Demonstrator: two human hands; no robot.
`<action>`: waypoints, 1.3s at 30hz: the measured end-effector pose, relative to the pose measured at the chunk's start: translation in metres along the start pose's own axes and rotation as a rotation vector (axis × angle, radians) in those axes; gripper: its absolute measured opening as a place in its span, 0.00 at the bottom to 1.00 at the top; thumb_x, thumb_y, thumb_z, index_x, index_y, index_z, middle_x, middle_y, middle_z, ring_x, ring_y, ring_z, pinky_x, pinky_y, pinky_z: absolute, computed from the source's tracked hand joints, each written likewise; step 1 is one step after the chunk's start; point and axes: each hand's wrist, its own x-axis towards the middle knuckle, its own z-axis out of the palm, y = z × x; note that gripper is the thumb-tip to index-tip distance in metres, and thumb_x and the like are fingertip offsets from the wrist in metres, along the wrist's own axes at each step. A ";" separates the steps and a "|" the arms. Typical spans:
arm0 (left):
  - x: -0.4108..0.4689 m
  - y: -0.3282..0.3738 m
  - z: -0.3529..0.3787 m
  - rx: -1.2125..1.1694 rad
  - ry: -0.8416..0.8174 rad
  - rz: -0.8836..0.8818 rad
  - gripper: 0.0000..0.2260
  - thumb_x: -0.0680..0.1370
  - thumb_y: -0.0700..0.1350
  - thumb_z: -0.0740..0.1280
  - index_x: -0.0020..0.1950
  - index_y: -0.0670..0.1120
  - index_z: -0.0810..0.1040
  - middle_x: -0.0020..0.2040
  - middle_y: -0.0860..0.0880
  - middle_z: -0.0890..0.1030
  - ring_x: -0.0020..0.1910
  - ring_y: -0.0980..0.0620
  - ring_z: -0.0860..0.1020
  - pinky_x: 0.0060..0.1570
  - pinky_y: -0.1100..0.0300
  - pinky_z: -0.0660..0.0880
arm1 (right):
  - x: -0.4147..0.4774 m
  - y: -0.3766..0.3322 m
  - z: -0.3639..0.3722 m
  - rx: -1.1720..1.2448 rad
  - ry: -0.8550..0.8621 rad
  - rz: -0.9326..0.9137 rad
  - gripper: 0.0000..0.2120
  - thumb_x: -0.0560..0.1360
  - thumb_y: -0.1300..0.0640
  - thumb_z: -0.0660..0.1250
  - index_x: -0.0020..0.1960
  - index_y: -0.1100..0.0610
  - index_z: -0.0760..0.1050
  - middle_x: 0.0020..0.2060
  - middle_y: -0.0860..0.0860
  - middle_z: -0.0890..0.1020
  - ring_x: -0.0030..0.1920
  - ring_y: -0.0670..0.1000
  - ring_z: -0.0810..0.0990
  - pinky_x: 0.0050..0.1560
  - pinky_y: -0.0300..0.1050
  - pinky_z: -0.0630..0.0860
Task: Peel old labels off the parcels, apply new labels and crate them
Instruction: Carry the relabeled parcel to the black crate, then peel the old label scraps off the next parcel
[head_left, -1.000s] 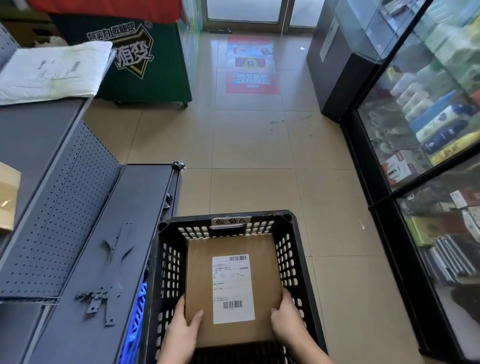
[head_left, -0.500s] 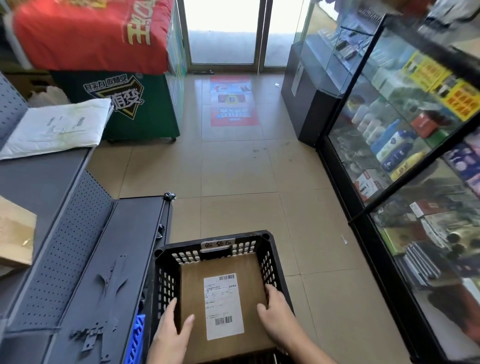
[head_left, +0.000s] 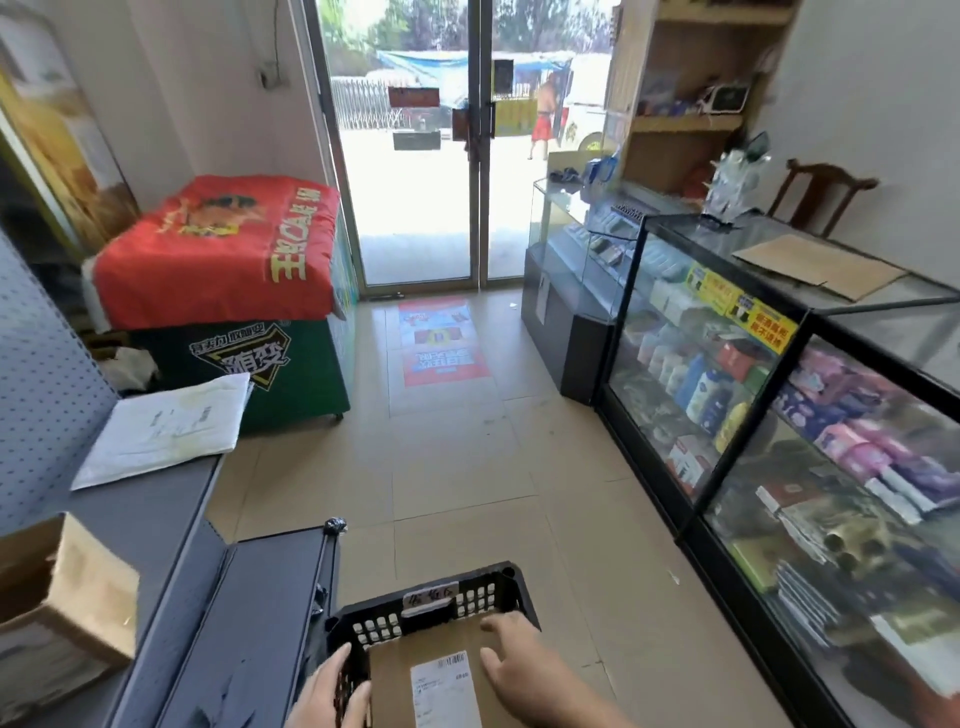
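I see the cardboard parcel (head_left: 392, 675) lying flat in the black crate (head_left: 470, 584), near edge of view, white label (head_left: 444, 686) facing up. Right hand (head_left: 519, 670): fingers spread, nearly straight, resting on the parcel's right side. Left hand (head_left: 327, 696): fingers loosely extended over the crate's left wall, gripping nothing

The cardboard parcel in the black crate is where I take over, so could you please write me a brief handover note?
Left hand: open, fingers across the black crate's left wall.
Right hand: open, spread over the cardboard parcel.
Done: parcel lies flat in the crate, white label up.
Left: white mailer and cardboard box on the grey shelf, probably next.
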 end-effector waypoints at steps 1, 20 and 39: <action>-0.007 0.011 -0.010 0.001 0.007 0.017 0.23 0.72 0.39 0.77 0.67 0.41 0.78 0.63 0.39 0.80 0.64 0.42 0.78 0.65 0.53 0.69 | -0.007 -0.009 -0.005 -0.012 0.009 -0.018 0.22 0.80 0.48 0.57 0.72 0.50 0.67 0.70 0.48 0.67 0.71 0.47 0.67 0.72 0.44 0.63; -0.128 0.094 -0.178 0.102 0.448 0.179 0.10 0.71 0.43 0.78 0.51 0.47 0.86 0.44 0.49 0.84 0.47 0.47 0.83 0.49 0.56 0.74 | -0.116 -0.138 -0.079 -0.247 0.188 -0.425 0.18 0.81 0.47 0.56 0.69 0.48 0.70 0.68 0.47 0.70 0.67 0.52 0.71 0.65 0.47 0.67; -0.412 0.014 -0.323 0.196 0.905 -0.287 0.15 0.83 0.61 0.56 0.67 0.64 0.72 0.65 0.63 0.76 0.62 0.57 0.75 0.55 0.57 0.73 | -0.245 -0.319 0.053 -0.268 -0.085 -1.127 0.13 0.80 0.47 0.57 0.63 0.42 0.74 0.60 0.40 0.73 0.57 0.42 0.76 0.58 0.45 0.75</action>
